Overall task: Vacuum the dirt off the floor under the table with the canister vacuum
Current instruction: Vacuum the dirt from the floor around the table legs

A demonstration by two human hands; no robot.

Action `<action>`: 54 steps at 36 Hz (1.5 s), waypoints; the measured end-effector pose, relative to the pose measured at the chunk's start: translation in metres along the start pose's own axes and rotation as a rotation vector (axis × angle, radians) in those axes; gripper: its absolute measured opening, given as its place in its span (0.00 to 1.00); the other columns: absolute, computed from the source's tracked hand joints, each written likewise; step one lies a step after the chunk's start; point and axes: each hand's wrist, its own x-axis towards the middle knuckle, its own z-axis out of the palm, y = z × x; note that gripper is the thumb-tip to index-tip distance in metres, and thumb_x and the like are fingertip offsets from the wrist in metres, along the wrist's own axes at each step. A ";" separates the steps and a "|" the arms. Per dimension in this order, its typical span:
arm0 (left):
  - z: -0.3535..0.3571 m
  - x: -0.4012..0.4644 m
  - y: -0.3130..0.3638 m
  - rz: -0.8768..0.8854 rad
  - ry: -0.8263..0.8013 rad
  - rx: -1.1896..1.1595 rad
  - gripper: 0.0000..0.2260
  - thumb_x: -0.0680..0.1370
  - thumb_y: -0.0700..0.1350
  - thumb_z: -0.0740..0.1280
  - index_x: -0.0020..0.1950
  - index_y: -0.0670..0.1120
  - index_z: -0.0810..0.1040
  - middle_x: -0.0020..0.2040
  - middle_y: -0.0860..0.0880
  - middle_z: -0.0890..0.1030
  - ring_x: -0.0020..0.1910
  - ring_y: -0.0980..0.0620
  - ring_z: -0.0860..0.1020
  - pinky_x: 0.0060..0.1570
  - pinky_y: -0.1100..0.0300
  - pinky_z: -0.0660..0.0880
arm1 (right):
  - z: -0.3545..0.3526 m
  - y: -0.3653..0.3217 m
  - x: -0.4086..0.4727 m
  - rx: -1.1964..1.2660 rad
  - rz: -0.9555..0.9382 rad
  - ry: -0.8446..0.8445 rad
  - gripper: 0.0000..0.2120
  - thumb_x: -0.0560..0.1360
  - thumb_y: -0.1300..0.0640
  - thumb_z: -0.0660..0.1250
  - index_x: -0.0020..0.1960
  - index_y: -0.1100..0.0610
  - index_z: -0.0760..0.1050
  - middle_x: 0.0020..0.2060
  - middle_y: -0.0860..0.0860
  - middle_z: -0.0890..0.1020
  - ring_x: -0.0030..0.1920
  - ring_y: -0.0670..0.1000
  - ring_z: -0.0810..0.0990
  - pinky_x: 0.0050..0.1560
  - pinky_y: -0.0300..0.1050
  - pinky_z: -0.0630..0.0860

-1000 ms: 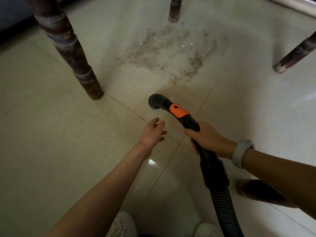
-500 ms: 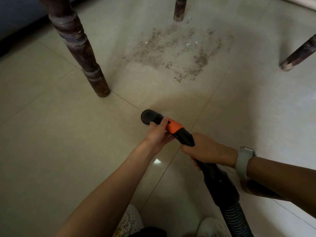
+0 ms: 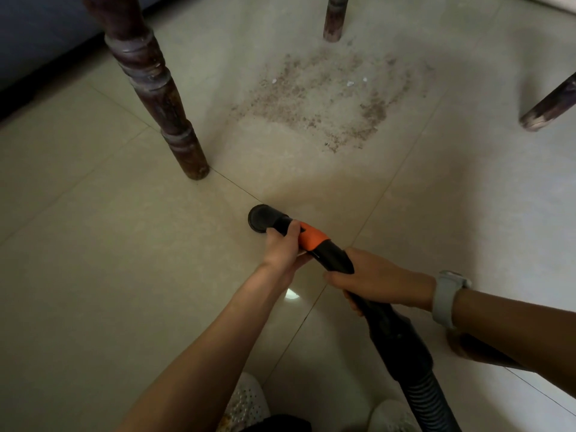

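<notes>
A patch of brown dirt [image 3: 324, 98] with a few white specks lies on the beige tiled floor between the table legs. The black vacuum wand [image 3: 333, 257] with an orange collar points toward it, and its round nozzle [image 3: 261, 218] hangs just above the floor, well short of the dirt. My left hand [image 3: 282, 247] grips the wand just behind the nozzle, at the orange collar. My right hand [image 3: 377, 280], with a grey watch on the wrist, grips the wand further back. The ribbed hose [image 3: 430, 400] runs off the bottom edge.
A thick turned wooden table leg [image 3: 156, 98] stands to the left of the dirt. A second leg [image 3: 335, 20] is at the back and a third [image 3: 548, 107] at the right. A dark wall edge runs along the top left. My white shoes [image 3: 246, 403] show at the bottom.
My left hand, free and open a second ago, has taken hold of the wand behind the nozzle. The nozzle has come back toward me, away from the dirt.
</notes>
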 end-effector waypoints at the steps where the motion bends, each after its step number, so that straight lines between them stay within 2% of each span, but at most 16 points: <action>1: -0.005 0.000 0.001 0.010 0.010 0.000 0.13 0.82 0.43 0.59 0.65 0.41 0.64 0.61 0.41 0.74 0.54 0.44 0.77 0.39 0.55 0.78 | 0.004 -0.001 0.002 0.010 -0.009 -0.007 0.07 0.78 0.56 0.64 0.46 0.55 0.66 0.29 0.53 0.76 0.25 0.48 0.76 0.28 0.41 0.75; 3: -0.015 0.001 0.006 0.021 0.036 -0.012 0.13 0.82 0.43 0.59 0.66 0.42 0.65 0.61 0.42 0.74 0.53 0.45 0.77 0.39 0.55 0.77 | 0.009 -0.001 0.006 0.038 -0.004 -0.041 0.08 0.77 0.55 0.66 0.47 0.55 0.66 0.32 0.53 0.77 0.28 0.50 0.77 0.31 0.42 0.77; 6: -0.032 0.008 0.017 0.029 0.078 -0.050 0.13 0.82 0.43 0.59 0.66 0.42 0.65 0.59 0.43 0.73 0.54 0.45 0.77 0.45 0.51 0.76 | 0.013 0.004 0.009 0.008 0.006 -0.076 0.09 0.77 0.53 0.66 0.50 0.55 0.67 0.36 0.52 0.79 0.32 0.49 0.80 0.38 0.43 0.79; 9: -0.043 0.016 0.029 0.041 0.092 -0.085 0.13 0.82 0.43 0.58 0.66 0.42 0.65 0.60 0.43 0.73 0.56 0.44 0.76 0.46 0.51 0.75 | 0.018 0.005 0.015 -0.048 -0.033 -0.013 0.13 0.77 0.48 0.65 0.54 0.55 0.68 0.39 0.53 0.80 0.37 0.50 0.83 0.42 0.46 0.80; 12: -0.050 0.022 0.040 0.062 0.096 -0.113 0.15 0.82 0.44 0.58 0.68 0.41 0.64 0.61 0.42 0.73 0.57 0.44 0.76 0.44 0.51 0.76 | 0.023 -0.005 0.028 -0.156 -0.091 0.092 0.15 0.78 0.46 0.62 0.55 0.57 0.67 0.40 0.53 0.78 0.37 0.51 0.80 0.40 0.47 0.79; 16: -0.063 0.030 0.059 0.091 0.113 -0.168 0.15 0.82 0.44 0.58 0.68 0.40 0.65 0.59 0.41 0.73 0.51 0.45 0.77 0.50 0.49 0.76 | 0.027 -0.029 0.051 -0.247 -0.146 0.115 0.15 0.78 0.46 0.62 0.53 0.58 0.66 0.42 0.55 0.77 0.37 0.52 0.78 0.38 0.46 0.76; 21: -0.077 0.037 0.075 0.107 0.121 -0.272 0.14 0.82 0.45 0.60 0.64 0.40 0.65 0.55 0.38 0.75 0.48 0.43 0.78 0.50 0.46 0.76 | 0.041 -0.057 0.075 -0.393 -0.190 0.161 0.14 0.78 0.46 0.62 0.50 0.57 0.63 0.35 0.49 0.71 0.38 0.53 0.75 0.38 0.45 0.71; 23: -0.081 0.038 0.078 0.090 0.120 -0.306 0.16 0.82 0.45 0.59 0.67 0.40 0.63 0.58 0.35 0.74 0.45 0.43 0.79 0.51 0.45 0.75 | 0.048 -0.061 0.080 -0.407 -0.198 0.173 0.14 0.78 0.47 0.62 0.50 0.57 0.63 0.34 0.48 0.70 0.39 0.54 0.75 0.38 0.44 0.70; 28: -0.078 0.041 0.077 0.083 0.129 -0.327 0.19 0.82 0.45 0.58 0.70 0.40 0.60 0.58 0.35 0.73 0.42 0.44 0.79 0.43 0.47 0.76 | 0.049 -0.060 0.077 -0.448 -0.172 0.206 0.14 0.79 0.47 0.61 0.52 0.57 0.63 0.34 0.48 0.70 0.32 0.49 0.72 0.31 0.42 0.68; 32: -0.065 0.039 0.074 0.042 0.099 -0.317 0.13 0.82 0.47 0.59 0.63 0.41 0.64 0.59 0.34 0.74 0.50 0.40 0.78 0.45 0.46 0.78 | 0.043 -0.055 0.068 -0.467 -0.147 0.228 0.14 0.79 0.46 0.61 0.53 0.56 0.62 0.33 0.48 0.70 0.30 0.46 0.70 0.28 0.39 0.65; 35: -0.053 0.032 0.072 -0.012 0.073 -0.328 0.15 0.81 0.48 0.62 0.62 0.41 0.64 0.45 0.40 0.74 0.39 0.45 0.76 0.41 0.50 0.78 | 0.042 -0.050 0.061 -0.548 -0.150 0.272 0.16 0.79 0.46 0.60 0.56 0.58 0.64 0.33 0.46 0.68 0.29 0.46 0.69 0.28 0.38 0.63; 38: -0.053 0.036 0.076 -0.077 0.130 -0.366 0.17 0.79 0.51 0.66 0.57 0.40 0.66 0.38 0.43 0.72 0.33 0.48 0.74 0.37 0.54 0.77 | 0.047 -0.048 0.055 -0.624 -0.169 0.274 0.18 0.79 0.45 0.59 0.58 0.58 0.65 0.34 0.46 0.68 0.31 0.47 0.70 0.28 0.39 0.64; 44: -0.054 0.036 0.083 -0.164 0.181 -0.447 0.14 0.77 0.50 0.68 0.48 0.42 0.67 0.35 0.44 0.73 0.30 0.50 0.74 0.33 0.56 0.75 | 0.042 -0.044 0.043 -0.599 -0.201 0.233 0.19 0.80 0.44 0.58 0.59 0.59 0.65 0.35 0.47 0.69 0.32 0.48 0.72 0.31 0.41 0.69; 49: -0.045 0.034 0.081 -0.142 0.170 -0.453 0.10 0.79 0.46 0.66 0.48 0.43 0.67 0.36 0.44 0.73 0.30 0.50 0.74 0.36 0.55 0.77 | 0.033 -0.041 0.042 -0.550 -0.214 0.194 0.19 0.80 0.44 0.58 0.58 0.59 0.65 0.34 0.46 0.68 0.36 0.51 0.74 0.35 0.43 0.70; 52: -0.037 0.031 0.080 -0.135 0.160 -0.464 0.10 0.79 0.45 0.66 0.49 0.42 0.67 0.34 0.44 0.73 0.28 0.50 0.73 0.30 0.56 0.76 | 0.028 -0.040 0.043 -0.516 -0.212 0.188 0.18 0.79 0.44 0.59 0.56 0.59 0.65 0.34 0.46 0.68 0.37 0.52 0.75 0.38 0.45 0.73; 54: -0.032 0.028 0.082 -0.120 0.153 -0.465 0.10 0.79 0.45 0.65 0.49 0.42 0.66 0.34 0.45 0.73 0.28 0.50 0.73 0.26 0.59 0.76 | 0.025 -0.042 0.041 -0.504 -0.217 0.191 0.16 0.79 0.44 0.59 0.53 0.58 0.63 0.34 0.47 0.68 0.35 0.51 0.73 0.35 0.44 0.71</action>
